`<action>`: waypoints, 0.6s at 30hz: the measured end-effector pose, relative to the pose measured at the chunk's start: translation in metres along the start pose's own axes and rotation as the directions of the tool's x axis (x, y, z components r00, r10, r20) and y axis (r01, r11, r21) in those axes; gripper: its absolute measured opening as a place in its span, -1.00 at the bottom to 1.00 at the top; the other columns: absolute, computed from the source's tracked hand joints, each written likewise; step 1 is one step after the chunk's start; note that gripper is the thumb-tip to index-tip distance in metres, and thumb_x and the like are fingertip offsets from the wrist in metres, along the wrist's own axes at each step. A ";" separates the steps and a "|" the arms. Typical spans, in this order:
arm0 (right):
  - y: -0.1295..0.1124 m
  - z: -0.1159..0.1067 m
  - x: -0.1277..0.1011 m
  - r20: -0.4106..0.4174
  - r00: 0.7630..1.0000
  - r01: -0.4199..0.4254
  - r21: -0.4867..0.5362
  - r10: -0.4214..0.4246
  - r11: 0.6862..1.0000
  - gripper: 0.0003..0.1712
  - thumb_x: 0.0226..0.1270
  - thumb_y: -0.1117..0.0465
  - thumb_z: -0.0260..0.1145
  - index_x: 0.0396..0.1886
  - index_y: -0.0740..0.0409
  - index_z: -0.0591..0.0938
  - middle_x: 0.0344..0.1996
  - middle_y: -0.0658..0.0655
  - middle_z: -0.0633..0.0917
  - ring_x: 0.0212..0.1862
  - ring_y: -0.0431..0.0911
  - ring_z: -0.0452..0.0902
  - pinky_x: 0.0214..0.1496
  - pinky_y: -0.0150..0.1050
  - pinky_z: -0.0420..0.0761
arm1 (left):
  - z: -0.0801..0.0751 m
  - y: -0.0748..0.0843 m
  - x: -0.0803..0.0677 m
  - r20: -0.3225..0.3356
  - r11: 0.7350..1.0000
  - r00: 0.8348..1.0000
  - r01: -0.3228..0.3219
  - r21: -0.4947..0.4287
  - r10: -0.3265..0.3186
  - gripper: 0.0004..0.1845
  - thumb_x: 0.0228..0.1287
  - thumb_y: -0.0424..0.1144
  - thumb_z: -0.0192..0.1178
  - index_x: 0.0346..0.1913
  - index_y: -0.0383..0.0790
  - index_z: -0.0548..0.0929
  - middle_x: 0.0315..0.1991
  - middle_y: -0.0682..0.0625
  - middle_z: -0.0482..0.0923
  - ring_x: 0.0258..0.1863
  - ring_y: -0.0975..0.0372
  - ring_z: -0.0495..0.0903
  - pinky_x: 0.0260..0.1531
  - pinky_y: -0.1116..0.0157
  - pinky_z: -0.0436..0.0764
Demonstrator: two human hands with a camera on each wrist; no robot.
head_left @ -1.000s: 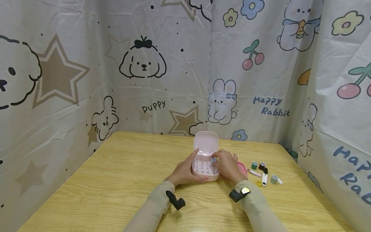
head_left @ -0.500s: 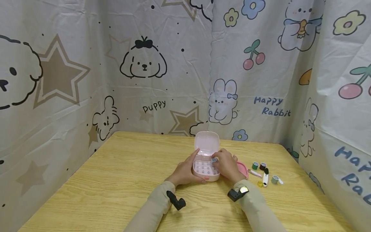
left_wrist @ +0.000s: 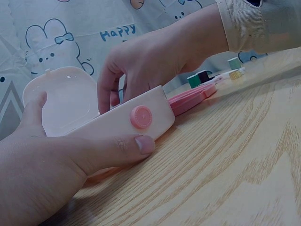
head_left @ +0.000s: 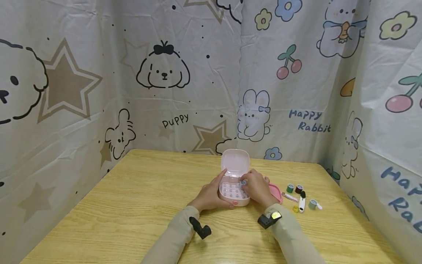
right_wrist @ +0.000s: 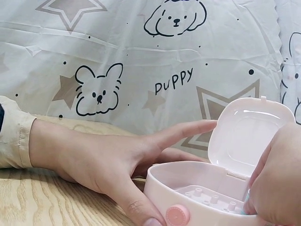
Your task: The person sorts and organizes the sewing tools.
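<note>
Box (right_wrist: 207,213), pink, lid (head_left: 235,161) raised, sits on the counter (head_left: 158,194); left hand (head_left: 208,196) clasps its left side, thumb along the front wall, fingers round the side. Right hand (head_left: 258,187) is inside at right rear, fingers clamped on a blue spool (head_left: 243,182); cannot tell whether it touches a peg (right_wrist: 215,198). Green spool (head_left: 289,188) and dark spool (head_left: 299,189) stand to the right.

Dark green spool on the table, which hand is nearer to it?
Right. The right hand reaches into the open pink box, just left of the dark green spool; the left hand grips the box's left side, farther from the spool.
</note>
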State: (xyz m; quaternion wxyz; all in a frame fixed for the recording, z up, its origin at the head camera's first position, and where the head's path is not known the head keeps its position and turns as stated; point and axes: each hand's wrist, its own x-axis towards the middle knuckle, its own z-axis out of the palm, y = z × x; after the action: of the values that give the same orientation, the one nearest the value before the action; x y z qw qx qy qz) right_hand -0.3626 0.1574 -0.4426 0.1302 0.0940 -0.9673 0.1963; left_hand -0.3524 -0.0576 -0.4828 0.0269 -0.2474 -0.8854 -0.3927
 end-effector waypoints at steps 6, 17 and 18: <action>-0.002 -0.002 0.000 0.023 1.000 -0.002 -0.012 0.002 1.000 -0.80 0.21 0.30 0.58 -0.16 0.03 0.86 -0.18 0.08 0.63 -0.07 0.06 0.53 0.11 0.28 0.30 | 0.001 0.001 0.000 -0.001 1.000 1.000 0.016 0.008 -0.016 0.44 -0.17 0.25 0.67 0.68 0.35 -0.14 0.61 0.00 0.11 0.45 -0.04 0.30 0.35 -0.15 0.33; -0.002 -0.004 0.001 0.041 0.999 0.006 -0.042 -0.004 0.999 -0.77 0.22 0.33 0.56 -0.14 0.03 0.85 -0.16 0.10 0.64 -0.07 0.08 0.54 0.14 0.36 0.31 | 0.002 0.000 0.001 -0.005 1.000 1.000 0.007 -0.004 -0.007 0.44 -0.18 0.26 0.67 0.68 0.35 -0.14 0.62 0.01 0.10 0.46 -0.05 0.29 0.35 -0.16 0.33; -0.003 -0.004 0.001 0.047 0.999 0.005 -0.040 -0.003 0.999 -0.77 0.23 0.33 0.56 -0.13 0.04 0.85 -0.15 0.11 0.64 -0.06 0.08 0.53 0.16 0.37 0.30 | 0.003 -0.001 0.002 -0.007 1.000 1.000 0.006 -0.003 -0.006 0.44 -0.18 0.26 0.67 0.68 0.35 -0.13 0.62 0.01 0.10 0.46 -0.05 0.29 0.35 -0.15 0.33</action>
State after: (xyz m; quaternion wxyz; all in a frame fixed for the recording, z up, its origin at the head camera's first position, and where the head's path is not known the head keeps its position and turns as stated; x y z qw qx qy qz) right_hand -0.3620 0.1565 -0.4381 0.1097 0.0977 -0.9737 0.1742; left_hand -0.3539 -0.0557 -0.4851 0.0283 -0.2436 -0.8854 -0.3950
